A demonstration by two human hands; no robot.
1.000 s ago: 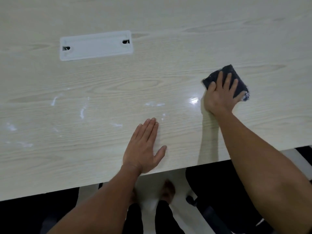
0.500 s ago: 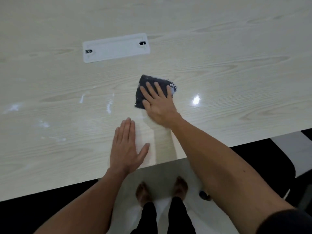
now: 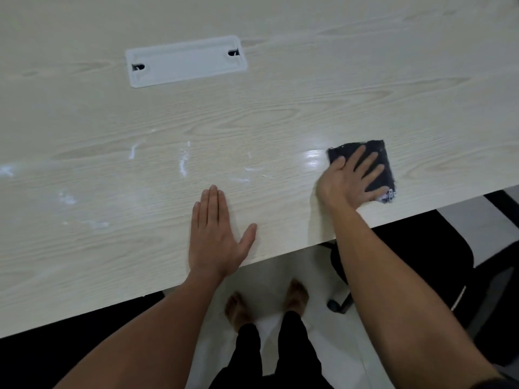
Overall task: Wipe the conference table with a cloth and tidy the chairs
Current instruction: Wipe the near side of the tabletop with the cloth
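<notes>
Right hand (image 3: 351, 181), fingers flat, presses the dark folded cloth (image 3: 384, 161) near the pale wood-grain table (image 3: 280, 108) edge; left hand (image 3: 216, 237) flat, bracing. Risk: white smears (image 3: 183, 161) missed.

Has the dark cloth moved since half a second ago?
Yes. The cloth went right, away from the cable cover plate and nearer the table edge, under the right hand.

Left hand (image 3: 217, 237) flat, palm down, fingers straight and together, thumb splayed out to the right; forearm runs back to the lower left. Right hand (image 3: 349, 181) also palm down, fingers straight and slightly spread, pressing flat; right forearm reaches in from lower right. Both arms bare. Hands well apart, right one further forward.
</notes>
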